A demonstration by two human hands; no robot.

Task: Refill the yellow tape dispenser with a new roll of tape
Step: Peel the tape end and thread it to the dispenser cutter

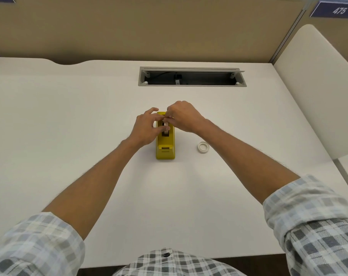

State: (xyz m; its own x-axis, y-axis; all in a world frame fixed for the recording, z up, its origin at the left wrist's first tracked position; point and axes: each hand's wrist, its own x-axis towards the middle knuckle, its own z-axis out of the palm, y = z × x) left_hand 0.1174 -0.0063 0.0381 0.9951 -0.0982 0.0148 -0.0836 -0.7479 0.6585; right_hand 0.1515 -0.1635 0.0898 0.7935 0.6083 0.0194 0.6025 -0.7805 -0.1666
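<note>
Yellow tape dispenser [165, 145] under both hands, spare roll [203, 146] beside.

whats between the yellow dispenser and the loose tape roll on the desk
Nothing: in the head view, only bare white desk separates the yellow dispenser from the loose tape roll.

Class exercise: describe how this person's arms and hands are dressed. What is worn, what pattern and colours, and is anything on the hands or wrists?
Both arms wear a plaid shirt in grey, white and pale blue, the left sleeve and right sleeve rolled up near the elbow. The left hand and right hand are bare: no gloves, and no watch or rings visible.
</note>
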